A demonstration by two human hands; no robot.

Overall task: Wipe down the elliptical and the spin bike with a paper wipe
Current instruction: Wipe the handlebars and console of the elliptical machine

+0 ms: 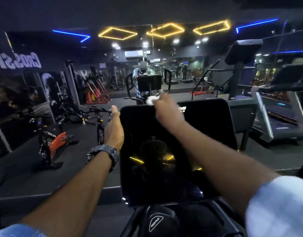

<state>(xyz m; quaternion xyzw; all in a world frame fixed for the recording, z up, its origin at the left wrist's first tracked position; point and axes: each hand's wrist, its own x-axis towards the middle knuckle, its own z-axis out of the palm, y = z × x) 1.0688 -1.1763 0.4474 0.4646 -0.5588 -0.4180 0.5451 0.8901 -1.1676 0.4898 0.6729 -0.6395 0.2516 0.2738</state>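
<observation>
The room is dimly lit, mainly by yellow diamond-shaped ceiling strip lights [165,29], blue strip lights [71,33] and small white spotlights. Yellow glints are mirrored in the glossy black console screen [173,151]. Motion blur is seen on the right hand [166,112]. Edges are bent by wide-angle distortion.
</observation>
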